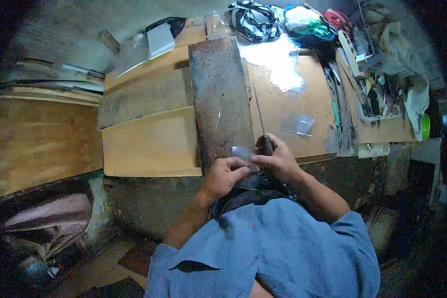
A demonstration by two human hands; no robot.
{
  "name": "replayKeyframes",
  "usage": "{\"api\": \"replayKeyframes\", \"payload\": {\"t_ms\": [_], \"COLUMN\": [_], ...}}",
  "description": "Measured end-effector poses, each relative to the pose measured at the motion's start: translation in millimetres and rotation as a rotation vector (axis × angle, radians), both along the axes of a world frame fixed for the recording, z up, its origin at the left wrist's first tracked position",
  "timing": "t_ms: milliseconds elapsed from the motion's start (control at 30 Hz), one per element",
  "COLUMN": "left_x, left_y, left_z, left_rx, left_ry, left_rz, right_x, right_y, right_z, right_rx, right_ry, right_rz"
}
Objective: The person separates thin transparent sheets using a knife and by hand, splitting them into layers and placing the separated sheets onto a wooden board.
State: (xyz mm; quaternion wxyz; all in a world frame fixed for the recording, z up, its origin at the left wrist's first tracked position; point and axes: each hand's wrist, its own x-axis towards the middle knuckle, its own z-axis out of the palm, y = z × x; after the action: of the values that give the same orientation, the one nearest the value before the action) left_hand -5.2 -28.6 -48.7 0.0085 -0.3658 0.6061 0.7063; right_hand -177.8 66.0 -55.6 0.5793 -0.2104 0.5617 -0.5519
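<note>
My left hand (225,176) is closed, its thumb and fingers pinching a small pale, see-through sheet (242,153) at the front end of a dark, worn board (217,89). Just to its right, my right hand (279,160) is wrapped round the dark handle of a long thin tool (266,146). The tool's slender shaft points away from me along the board's right side; its exact kind cannot be made out. The right thumb and fingertips come close to the sheet, and whether they touch it is blurred.
Clear plastic pieces (300,125) lie on the wooden table (151,146) to the right, near a brightly lit stack of sheets (288,79). Bags (256,21) sit at the back. A tray of tools (382,102) and a green container (425,127) stand at the right.
</note>
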Motion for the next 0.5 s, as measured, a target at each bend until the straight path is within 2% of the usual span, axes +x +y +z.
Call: {"api": "replayKeyframes", "payload": {"t_ms": [100, 167, 200, 267, 300, 400, 433, 467, 500], "left_x": [3.2, 7.9, 12.1, 20.6, 21.6, 22.0, 20.9, 21.0, 21.2], "left_y": [-3.3, -7.6, -12.9, -27.2, -30.4, -37.2, -34.6, -32.4, -29.7], "left_z": [-14.9, -30.2, -42.0, -63.1, -65.5, -74.6, -69.2, -71.4, -73.3], "left_rx": [0.085, -0.525, -0.521, -1.071, -0.971, -1.020, -1.042, -1.038, -1.047], "left_ry": [0.087, 0.070, 0.070, -0.126, -0.143, -0.154, -0.324, -0.325, -0.290], "left_rz": [0.033, 0.243, 0.242, 0.227, 0.202, 0.093, -0.030, -0.030, -0.042], "right_x": [8.2, 7.4, 6.8, 6.1, 8.2, 8.0, 9.4, 9.1, 7.4], "right_y": [-15.0, -29.8, -38.4, -56.5, -65.1, -89.0, -91.3, -91.1, -89.5], "right_z": [-24.8, -35.5, -41.4, -50.4, -50.4, -78.3, -82.4, -85.6, -87.1], "right_rx": [-0.011, 0.009, 0.013, 0.005, -0.032, 0.026, -0.010, -0.006, 0.030], "right_ry": [0.055, 0.054, 0.055, 0.154, 0.089, 0.141, 0.151, 0.152, 0.365], "right_rz": [-0.103, -0.219, -0.220, -0.292, -0.325, -0.331, -0.354, -0.352, -0.358]}}
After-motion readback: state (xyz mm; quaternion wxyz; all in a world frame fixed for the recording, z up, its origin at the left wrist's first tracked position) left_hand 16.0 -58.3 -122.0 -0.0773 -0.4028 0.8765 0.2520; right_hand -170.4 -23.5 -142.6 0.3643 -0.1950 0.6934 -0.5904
